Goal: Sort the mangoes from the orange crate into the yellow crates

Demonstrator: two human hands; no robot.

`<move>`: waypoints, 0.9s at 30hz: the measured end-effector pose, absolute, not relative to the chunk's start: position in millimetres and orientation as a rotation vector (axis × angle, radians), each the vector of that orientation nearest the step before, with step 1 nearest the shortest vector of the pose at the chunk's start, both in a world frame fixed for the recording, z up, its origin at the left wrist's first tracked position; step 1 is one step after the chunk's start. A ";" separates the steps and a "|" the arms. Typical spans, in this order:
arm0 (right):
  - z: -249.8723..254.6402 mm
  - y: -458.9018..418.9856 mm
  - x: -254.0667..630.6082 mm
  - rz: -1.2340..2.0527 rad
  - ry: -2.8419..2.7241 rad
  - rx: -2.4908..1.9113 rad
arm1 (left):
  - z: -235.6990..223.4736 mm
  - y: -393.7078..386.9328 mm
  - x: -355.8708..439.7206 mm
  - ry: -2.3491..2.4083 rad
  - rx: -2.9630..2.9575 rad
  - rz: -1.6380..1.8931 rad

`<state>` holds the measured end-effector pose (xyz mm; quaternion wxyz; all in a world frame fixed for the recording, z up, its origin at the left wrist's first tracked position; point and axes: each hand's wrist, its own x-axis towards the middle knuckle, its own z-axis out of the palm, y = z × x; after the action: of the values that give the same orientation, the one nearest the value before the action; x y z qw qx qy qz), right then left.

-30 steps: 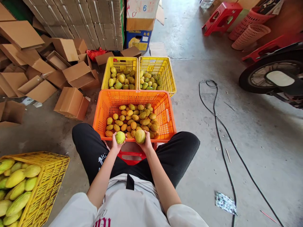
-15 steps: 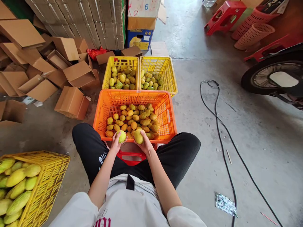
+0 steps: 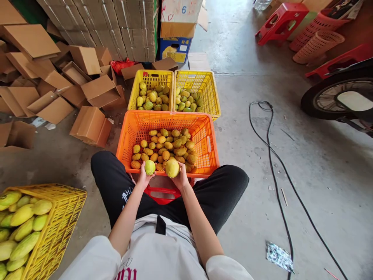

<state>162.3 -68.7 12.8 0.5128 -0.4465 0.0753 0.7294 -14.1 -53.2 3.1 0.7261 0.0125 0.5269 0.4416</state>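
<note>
My left hand (image 3: 143, 178) grips a yellow-green mango (image 3: 149, 167) at the near rim of an orange crate (image 3: 210, 151). Beside it, my right hand (image 3: 181, 179) holds a larger yellow mango (image 3: 172, 168) over the same rim. The orange crate holds several yellow-brown mangoes (image 3: 166, 146). I sit on a red stool (image 3: 161, 193), the crate between my knees. Beyond the orange crate stand two yellow crates, the left crate (image 3: 151, 93) and the right crate (image 3: 198, 91), each with greenish mangoes inside.
A yellow crate (image 3: 52, 229) full of large mangoes stands at my lower left. Cardboard boxes (image 3: 58, 85) lie scattered on the left, stacked cartons (image 3: 116, 23) behind. A black cable (image 3: 271, 155) runs across the concrete floor on the right, near a motorbike wheel (image 3: 338, 97) and red stools (image 3: 279, 19).
Both hands kept their mangoes and turned them slightly at the crate's near rim. The camera view has shifted a little.
</note>
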 end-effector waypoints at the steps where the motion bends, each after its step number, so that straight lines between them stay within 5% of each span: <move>1: 12.9 -68.4 161.7 1.748 0.181 -1.076 | 2.3 -53.0 -14.1 1.174 0.009 0.979; 27: 20.2 -71.5 164.6 1.780 0.185 -1.084 | -5.8 -58.8 -12.1 1.166 0.116 1.084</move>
<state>164.6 -71.5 20.2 0.5009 -0.4484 0.0767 0.7363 -12.1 -58.8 -5.8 0.6982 0.0521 0.5230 0.4862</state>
